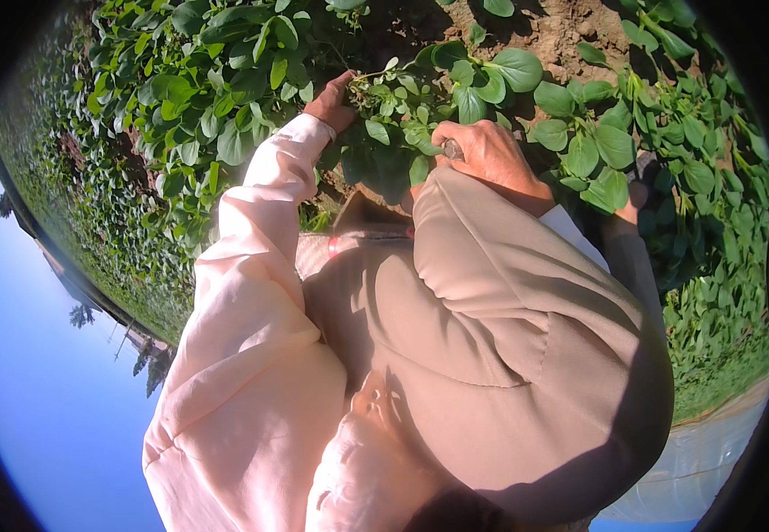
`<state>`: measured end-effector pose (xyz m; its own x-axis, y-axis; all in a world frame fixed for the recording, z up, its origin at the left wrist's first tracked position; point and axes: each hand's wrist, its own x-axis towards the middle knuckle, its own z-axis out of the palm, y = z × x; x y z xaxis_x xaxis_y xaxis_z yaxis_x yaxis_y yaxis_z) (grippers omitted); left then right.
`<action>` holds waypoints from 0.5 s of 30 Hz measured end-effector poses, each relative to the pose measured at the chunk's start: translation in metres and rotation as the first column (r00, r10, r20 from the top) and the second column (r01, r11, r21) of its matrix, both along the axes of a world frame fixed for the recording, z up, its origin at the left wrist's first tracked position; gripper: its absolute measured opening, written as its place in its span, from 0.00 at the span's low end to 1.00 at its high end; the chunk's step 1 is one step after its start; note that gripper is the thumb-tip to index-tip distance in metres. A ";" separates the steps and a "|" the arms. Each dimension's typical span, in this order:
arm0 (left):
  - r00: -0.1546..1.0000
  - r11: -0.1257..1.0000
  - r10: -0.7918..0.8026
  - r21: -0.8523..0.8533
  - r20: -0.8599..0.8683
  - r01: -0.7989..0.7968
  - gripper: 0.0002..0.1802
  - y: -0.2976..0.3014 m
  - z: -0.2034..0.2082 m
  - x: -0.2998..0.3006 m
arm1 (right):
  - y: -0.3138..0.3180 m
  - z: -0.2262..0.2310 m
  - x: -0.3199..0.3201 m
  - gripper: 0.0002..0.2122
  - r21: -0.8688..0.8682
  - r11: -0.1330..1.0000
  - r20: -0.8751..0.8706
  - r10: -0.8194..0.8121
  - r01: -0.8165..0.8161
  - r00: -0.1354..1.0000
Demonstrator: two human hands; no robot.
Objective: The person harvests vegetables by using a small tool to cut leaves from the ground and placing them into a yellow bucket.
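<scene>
My left hand (331, 105) reaches in among the leafy plants, its fingers closed at the stem of a small-leaved weed (398, 93) that stretches to the right. Leaves and shadow hide part of those fingers. Just right of the weed, beside my bent knee, my right hand (495, 161) is wrapped around a tool handle (452, 151). Only the rounded end of that handle shows; the rest of the tool is out of sight behind the hand and knee. Broad-leaved green plants (517, 69) grow just beyond both hands.
Dry brown soil (570, 31) shows between the rows at the top. More green plants (216, 71) crowd the left, and another dense row (694, 142) runs down the right. My brown trouser leg (508, 337) fills the middle. A pale plastic sheet (703, 461) lies at lower right.
</scene>
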<state>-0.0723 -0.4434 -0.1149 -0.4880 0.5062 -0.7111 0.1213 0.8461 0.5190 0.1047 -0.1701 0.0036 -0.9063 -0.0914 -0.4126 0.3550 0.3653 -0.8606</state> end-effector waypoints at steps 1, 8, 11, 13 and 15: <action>0.993 0.996 -0.092 -0.014 -0.070 0.092 0.30 0.015 0.001 0.008 | 0.003 0.002 0.000 0.08 -0.003 1.000 0.011 -0.015 0.015 1.000; 0.944 0.940 0.187 0.230 0.273 -0.253 0.22 0.015 0.009 0.026 | 0.050 0.008 0.013 0.04 0.000 0.981 0.057 -0.192 0.193 0.980; 0.943 0.925 0.196 0.269 0.270 -0.269 0.17 0.007 -0.008 0.021 | 0.050 0.009 0.011 0.05 -0.013 0.979 0.124 -0.201 0.204 0.972; 0.978 0.961 0.208 0.181 0.025 -0.209 0.19 -0.003 -0.011 0.022 | 0.037 0.005 0.013 0.04 -0.050 0.974 0.036 -0.220 0.222 0.975; 0.896 0.880 0.434 0.254 -0.091 -0.400 0.20 0.005 0.008 0.039 | 0.027 0.008 0.011 0.06 -0.078 0.982 0.111 -0.161 0.170 0.981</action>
